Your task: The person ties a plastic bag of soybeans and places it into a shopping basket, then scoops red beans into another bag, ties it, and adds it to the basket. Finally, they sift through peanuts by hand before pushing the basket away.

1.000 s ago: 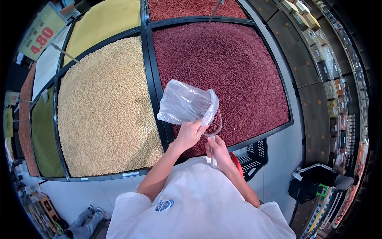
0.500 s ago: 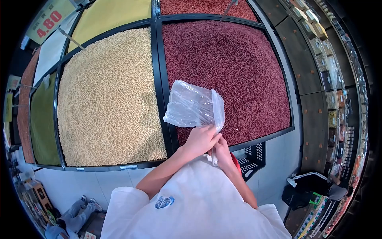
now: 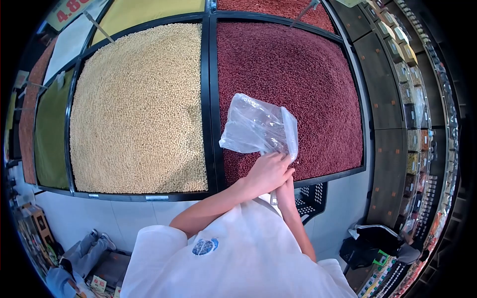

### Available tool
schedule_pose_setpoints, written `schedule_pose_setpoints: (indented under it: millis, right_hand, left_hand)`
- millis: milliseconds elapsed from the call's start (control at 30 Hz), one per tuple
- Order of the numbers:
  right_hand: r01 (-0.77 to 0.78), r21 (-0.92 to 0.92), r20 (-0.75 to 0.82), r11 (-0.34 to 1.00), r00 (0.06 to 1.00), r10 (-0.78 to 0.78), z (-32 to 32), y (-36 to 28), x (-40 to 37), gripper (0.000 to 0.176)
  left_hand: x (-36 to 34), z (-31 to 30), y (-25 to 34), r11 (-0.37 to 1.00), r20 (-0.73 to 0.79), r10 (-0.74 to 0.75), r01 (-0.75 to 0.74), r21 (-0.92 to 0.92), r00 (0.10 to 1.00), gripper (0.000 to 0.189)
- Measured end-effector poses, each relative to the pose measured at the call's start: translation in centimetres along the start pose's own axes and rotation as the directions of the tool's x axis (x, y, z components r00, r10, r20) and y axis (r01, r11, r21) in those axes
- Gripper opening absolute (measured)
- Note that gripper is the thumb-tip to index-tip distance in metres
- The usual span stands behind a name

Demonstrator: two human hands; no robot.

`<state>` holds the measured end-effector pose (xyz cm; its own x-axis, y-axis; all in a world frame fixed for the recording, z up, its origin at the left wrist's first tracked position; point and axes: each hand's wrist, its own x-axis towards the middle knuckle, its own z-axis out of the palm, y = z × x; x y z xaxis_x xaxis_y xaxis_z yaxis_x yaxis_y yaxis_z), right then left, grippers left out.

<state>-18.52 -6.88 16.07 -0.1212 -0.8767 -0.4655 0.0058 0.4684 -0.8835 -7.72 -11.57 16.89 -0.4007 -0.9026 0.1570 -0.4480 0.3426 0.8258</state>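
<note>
A clear plastic bag (image 3: 256, 124) hangs out over the bin of dark red beans (image 3: 308, 79), its folded mouth edge on the right. My left hand (image 3: 268, 171) is closed on the bag's lower part near that edge. Close against it, my right hand (image 3: 285, 185) is also closed at the bag's lower edge, its fingers partly covered by the left hand. I see no beans inside the bag. A grey strap with a small buckle (image 3: 273, 199) shows below the hands, by my white shirt.
Left of the black divider (image 3: 210, 99) lies a bin of pale yellow beans (image 3: 139, 109). A black perforated basket (image 3: 312, 198) is under the bin's front edge. Shelves of packaged goods (image 3: 415, 139) line the right. A person's legs (image 3: 92, 251) show at lower left, a black bag (image 3: 365, 246) at lower right.
Both hands and the plastic bag have shifted right, so the bag lies wholly over the dark red beans. The view has shifted a little too.
</note>
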Motion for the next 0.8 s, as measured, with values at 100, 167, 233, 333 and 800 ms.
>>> schedule_pose_setpoints:
  millis: [100, 167, 233, 333, 800]
  right_hand:
    - [0.121, -0.038, 0.003, 0.992, 0.993, -0.121, -1.0, 0.2, 0.5, 0.02]
    - [0.178, -0.082, 0.015, 0.981, 0.984, -0.178, -1.7, -0.2, 1.0, 0.02]
    - [0.193, -0.118, 0.016, 0.974, 0.981, -0.193, -2.5, -0.8, 1.2, 0.02]
    - [0.163, -0.056, -0.02, 0.985, 0.986, -0.165, -2.7, -2.2, 1.3, 0.02]
    - [0.109, -0.573, 0.085, 0.812, 0.994, -0.073, -6.0, -6.7, 1.3, 0.055]
  left_hand:
    - [0.5, 0.3, 0.5, 0.996, -0.063, 0.046, -0.051, -0.077, 0.997, 0.028]
    - [1.0, 0.6, 0.7, 0.985, -0.114, 0.071, -0.088, -0.15, 0.991, 0.029]
    - [1.4, 0.6, 0.8, 0.975, -0.078, 0.06, -0.075, -0.207, 0.995, 0.033]
    - [2.1, 0.7, 0.9, 0.948, -0.032, 0.041, -0.049, -0.315, 0.999, 0.042]
    - [2.7, 0.3, 1.0, 0.671, -0.013, -0.02, 0.003, -0.741, 1.0, 0.057]
